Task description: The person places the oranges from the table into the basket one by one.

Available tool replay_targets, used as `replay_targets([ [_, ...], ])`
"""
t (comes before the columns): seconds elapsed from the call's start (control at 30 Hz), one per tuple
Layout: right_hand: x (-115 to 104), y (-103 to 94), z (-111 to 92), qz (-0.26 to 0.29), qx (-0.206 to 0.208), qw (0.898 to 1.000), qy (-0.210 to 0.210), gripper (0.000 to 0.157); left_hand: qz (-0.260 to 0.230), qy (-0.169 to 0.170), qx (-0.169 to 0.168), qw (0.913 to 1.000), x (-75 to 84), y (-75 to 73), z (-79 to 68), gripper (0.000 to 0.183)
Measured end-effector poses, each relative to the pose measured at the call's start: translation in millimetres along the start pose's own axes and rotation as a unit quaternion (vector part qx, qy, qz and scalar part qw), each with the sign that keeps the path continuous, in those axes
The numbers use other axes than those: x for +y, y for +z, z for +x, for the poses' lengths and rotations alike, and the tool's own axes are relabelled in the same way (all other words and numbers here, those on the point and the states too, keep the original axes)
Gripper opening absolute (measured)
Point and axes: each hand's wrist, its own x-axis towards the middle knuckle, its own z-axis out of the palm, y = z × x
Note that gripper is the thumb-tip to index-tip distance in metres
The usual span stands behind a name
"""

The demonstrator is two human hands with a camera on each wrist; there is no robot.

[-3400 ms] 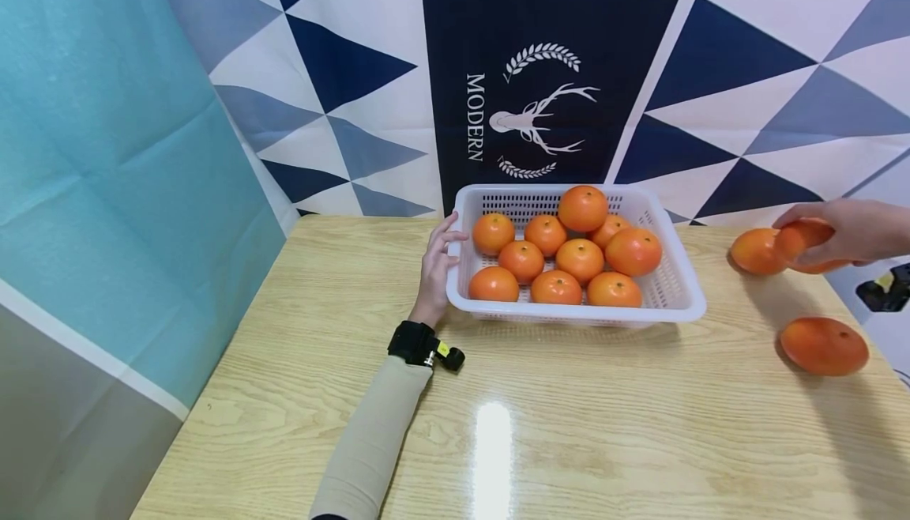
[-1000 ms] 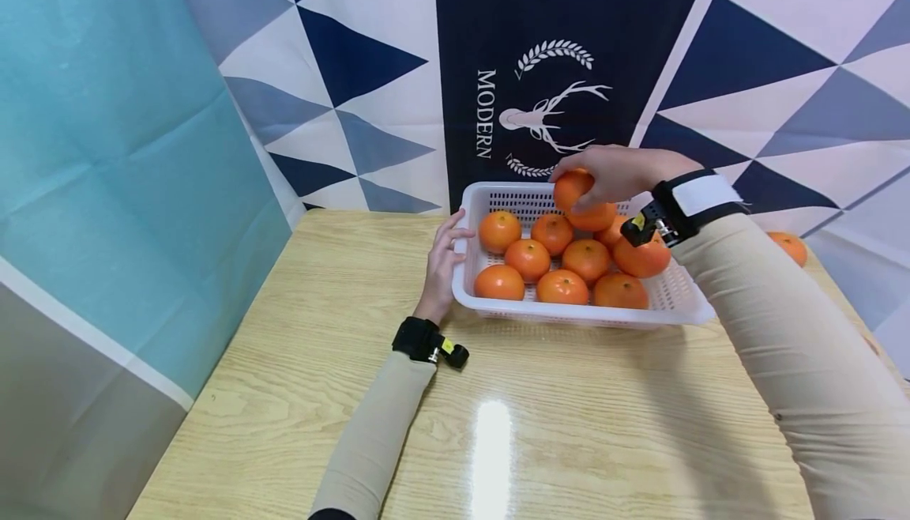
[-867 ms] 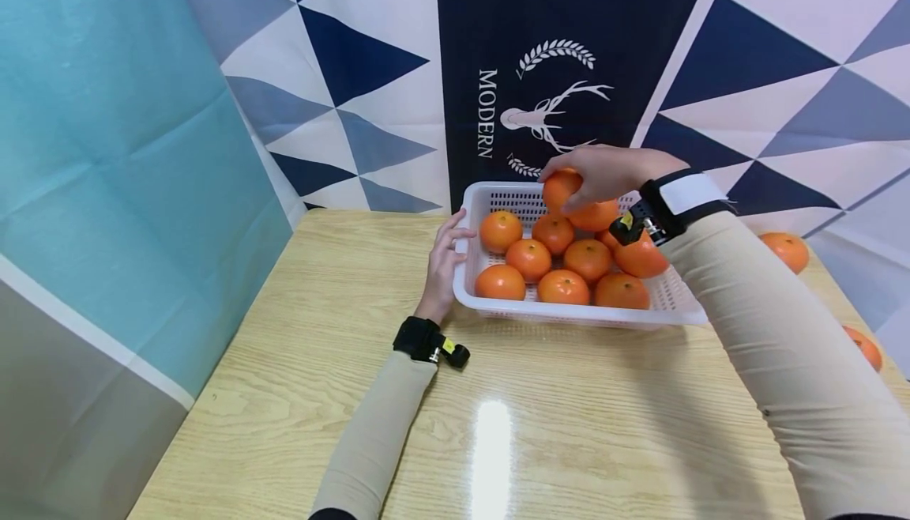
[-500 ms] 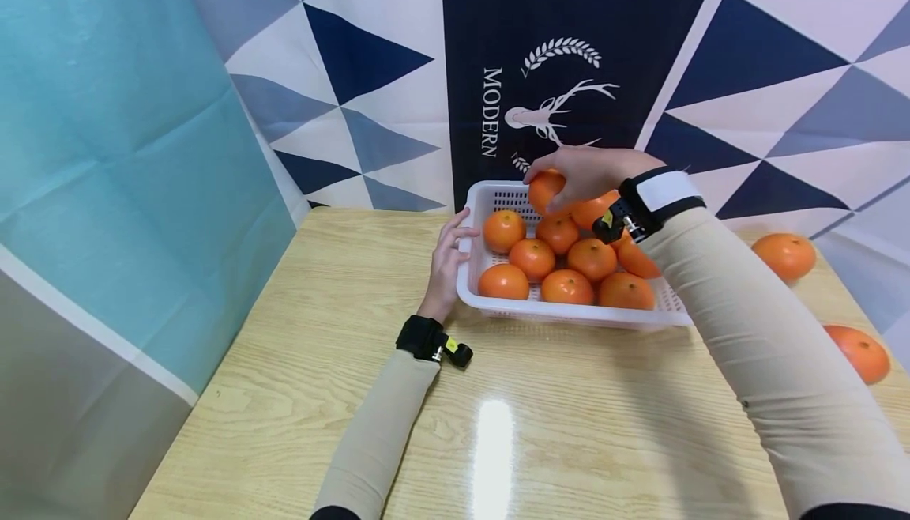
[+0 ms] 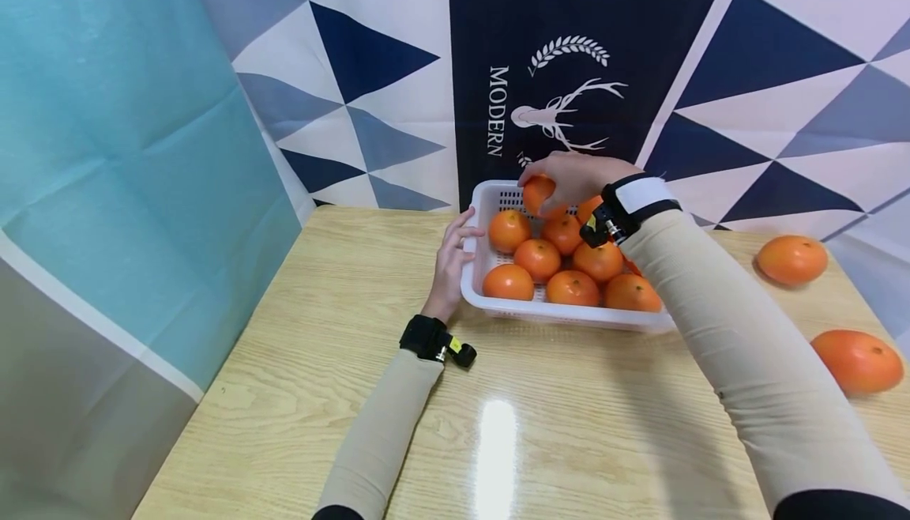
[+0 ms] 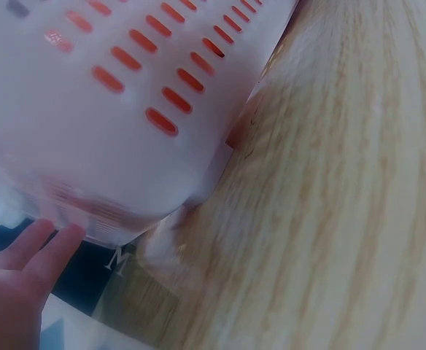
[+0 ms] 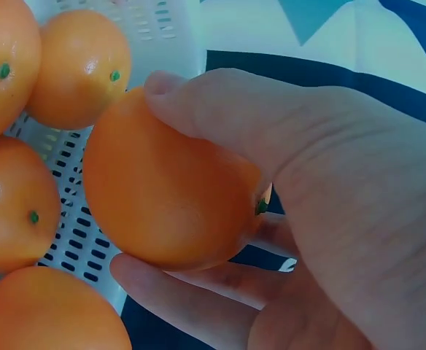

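Note:
My right hand (image 5: 572,176) holds an orange (image 5: 538,194) over the back left part of a white perforated plastic basket (image 5: 562,312). In the right wrist view, the thumb lies across the top of the held orange (image 7: 169,182) and the fingers go under it. Several more oranges (image 5: 573,288) lie in the basket, some hidden behind my right wrist. My left hand (image 5: 449,267) rests against the basket's left end, fingertips over the rim. Two of its fingers (image 6: 52,251) look straight against the basket wall (image 6: 89,153) in the left wrist view.
Two loose oranges (image 5: 792,260) (image 5: 857,362) lie on the wooden table (image 5: 341,307) to the right, near its edge. Behind the basket hangs a patterned cloth (image 5: 394,54), with a blue curtain (image 5: 135,148) on the left.
My right hand picked up an orange at the table's right and carried it left over the basket, moving further left in the last second. The left hand stays at the basket's end.

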Motion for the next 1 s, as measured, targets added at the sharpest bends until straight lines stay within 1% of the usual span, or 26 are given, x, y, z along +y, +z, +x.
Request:
replay_targets([
  [0.2, 5.3, 3.6, 4.7, 0.006, 0.012, 1.0, 0.003, 0.058, -0.003, 0.003, -0.004, 1.0, 0.3, 0.4, 1.3, 0.043],
  [0.23, 7.6, 5.5, 6.7, -0.001, 0.016, 1.0, 0.004, 0.058, -0.003, 0.004, -0.003, 1.0, -0.4, 0.3, 1.5, 0.043],
  [0.3, 8.6, 8.9, 7.9, -0.002, 0.022, 1.0, 0.013, 0.057, -0.004, 0.003, -0.003, 1.0, -1.5, 0.0, 1.6, 0.043],
  [0.43, 8.8, 16.0, 9.5, -0.004, 0.033, 0.999, 0.034, 0.057, -0.006, 0.014, -0.004, 0.9999, -5.3, -0.8, 1.8, 0.043],
  [0.6, 6.8, 22.7, 10.5, 0.01, 0.033, 0.998, 0.049, 0.06, -0.009, 0.023, 0.0, 0.9997, -7.6, -0.5, 2.4, 0.042],
  [0.7, 9.2, 26.9, 13.8, 0.016, 0.028, 0.998, 0.052, 0.062, -0.008, 0.022, 0.005, 0.9997, -6.0, 0.7, 2.1, 0.041],
  [0.73, 10.1, 28.4, 15.4, 0.016, 0.028, 0.998, 0.052, 0.062, 0.003, 0.025, 0.007, 0.9997, 2.8, 3.1, -1.1, 0.042],
  [0.93, 14.2, 35.2, 21.8, 0.015, 0.032, 0.998, 0.052, 0.062, 0.0, 0.02, 0.005, 0.9998, 6.7, 4.1, -2.3, 0.043],
  [0.97, 14.4, 35.8, 22.3, 0.014, 0.032, 0.998, 0.053, 0.062, -0.009, 0.016, 0.002, 0.9998, -1.4, 1.8, 0.8, 0.042],
  [1.0, 14.3, 36.2, 22.7, 0.013, 0.033, 0.998, 0.055, 0.062, -0.007, 0.017, 0.002, 0.9998, -2.4, 1.4, 1.3, 0.042],
])
